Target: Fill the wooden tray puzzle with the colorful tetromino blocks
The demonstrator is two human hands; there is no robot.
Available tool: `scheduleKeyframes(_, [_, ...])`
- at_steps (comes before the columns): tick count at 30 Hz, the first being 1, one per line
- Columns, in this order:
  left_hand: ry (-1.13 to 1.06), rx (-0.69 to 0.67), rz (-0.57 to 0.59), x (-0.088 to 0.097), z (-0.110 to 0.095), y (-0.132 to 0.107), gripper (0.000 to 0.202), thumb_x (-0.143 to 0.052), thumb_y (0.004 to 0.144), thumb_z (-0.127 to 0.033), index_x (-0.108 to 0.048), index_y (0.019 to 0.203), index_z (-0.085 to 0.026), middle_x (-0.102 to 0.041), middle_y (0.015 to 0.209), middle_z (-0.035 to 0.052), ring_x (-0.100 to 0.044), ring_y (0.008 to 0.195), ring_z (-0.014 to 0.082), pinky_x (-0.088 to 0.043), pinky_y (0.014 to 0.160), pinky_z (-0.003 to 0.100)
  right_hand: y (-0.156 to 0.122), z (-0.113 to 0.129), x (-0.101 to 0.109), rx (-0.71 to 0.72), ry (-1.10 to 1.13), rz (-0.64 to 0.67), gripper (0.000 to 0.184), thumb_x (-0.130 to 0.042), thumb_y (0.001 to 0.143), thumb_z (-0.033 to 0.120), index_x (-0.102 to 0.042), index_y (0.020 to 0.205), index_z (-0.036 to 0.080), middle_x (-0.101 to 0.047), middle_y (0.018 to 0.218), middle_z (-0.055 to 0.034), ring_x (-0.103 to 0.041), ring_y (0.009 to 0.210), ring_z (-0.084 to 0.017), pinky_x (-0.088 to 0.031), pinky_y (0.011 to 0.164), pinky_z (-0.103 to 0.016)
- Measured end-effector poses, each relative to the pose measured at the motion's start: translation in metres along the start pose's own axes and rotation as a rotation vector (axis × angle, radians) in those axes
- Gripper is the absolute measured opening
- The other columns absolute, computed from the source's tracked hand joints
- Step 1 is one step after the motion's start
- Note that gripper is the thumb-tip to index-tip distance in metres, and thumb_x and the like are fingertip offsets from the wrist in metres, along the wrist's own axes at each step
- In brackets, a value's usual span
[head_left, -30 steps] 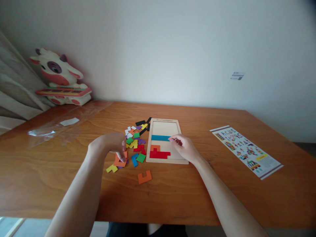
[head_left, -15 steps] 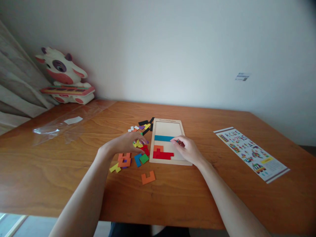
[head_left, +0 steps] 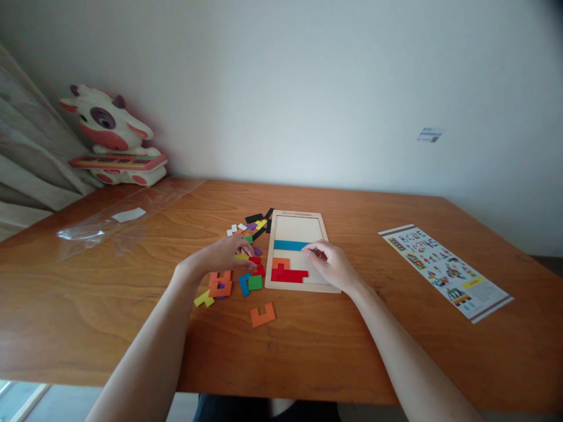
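My left hand [head_left: 227, 253] hovers low over the left-hand pile of puzzle pieces, thumb and fingers apart. Its fingertips are beside a red puzzle piece [head_left: 259, 270]; whether they touch it I cannot tell. Just below lie a green puzzle piece [head_left: 255, 282] and a blue angled one [head_left: 244, 285]. Over the wooden puzzle board [head_left: 303, 288], my right hand [head_left: 329, 262] has its fingers pinched at the right end of a long blue puzzle piece [head_left: 290, 245], hiding that end. Lower left in the board are an orange piece [head_left: 281, 262] and a red piece [head_left: 292, 276].
Orange pieces [head_left: 219, 288] and a yellow piece [head_left: 204, 299] lie left of the board, an orange U-shaped piece [head_left: 263, 316] nearer me. A printed sheet [head_left: 446, 272] lies right, a clear plastic bag [head_left: 103, 231] left. A cow-shaped toy keyboard [head_left: 116, 138] stands at the back.
The green piece has turned so its edges sit straighter. Less of the yellow piece by my left hand shows. My right hand stays at the blue piece; the view has shifted slightly.
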State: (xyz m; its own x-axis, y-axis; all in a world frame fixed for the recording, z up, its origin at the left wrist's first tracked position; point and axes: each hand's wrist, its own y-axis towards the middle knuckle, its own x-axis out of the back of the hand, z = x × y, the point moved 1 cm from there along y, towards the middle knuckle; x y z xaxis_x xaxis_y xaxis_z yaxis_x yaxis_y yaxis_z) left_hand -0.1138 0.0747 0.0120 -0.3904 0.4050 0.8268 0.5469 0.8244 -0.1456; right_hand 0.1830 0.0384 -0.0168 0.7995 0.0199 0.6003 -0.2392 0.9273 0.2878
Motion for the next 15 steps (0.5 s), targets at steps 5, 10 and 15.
scheduleKeyframes(5, [-0.006,0.065,-0.026,0.0,0.0,-0.002,0.034,-0.073,0.071,-0.053,-0.072,0.082,-0.021,-0.07,0.083,0.0027,-0.063,0.077,0.0201,-0.044,0.063,0.026,0.0,-0.001,-0.002,0.017,0.007,0.007,0.019,-0.056,0.092,0.033,-0.07,0.091,0.021,-0.072,0.093,-0.0068,-0.063,0.078,-0.018,-0.049,0.069,-0.031])
scheduleKeyframes(10, [-0.234,0.017,-0.074,-0.002,-0.005,0.0,0.037,-0.067,0.079,-0.054,-0.075,0.084,-0.019,-0.069,0.073,0.0005,-0.06,0.067,0.0149,-0.043,0.058,0.024,0.0,-0.002,-0.002,0.014,0.028,-0.006,0.02,-0.056,0.093,0.035,-0.07,0.092,0.021,-0.072,0.094,-0.0066,-0.064,0.078,-0.018,-0.05,0.068,-0.031])
scheduleKeyframes(15, [-0.592,-0.055,-0.227,-0.017,-0.025,0.01,0.042,-0.07,0.078,-0.055,-0.075,0.093,-0.016,-0.074,0.08,0.0033,-0.065,0.072,0.0162,-0.051,0.064,0.025,0.0,0.0,-0.004,-0.021,0.079,-0.012,0.023,-0.058,0.092,0.039,-0.071,0.095,0.021,-0.073,0.095,-0.0067,-0.064,0.077,-0.018,-0.049,0.068,-0.031])
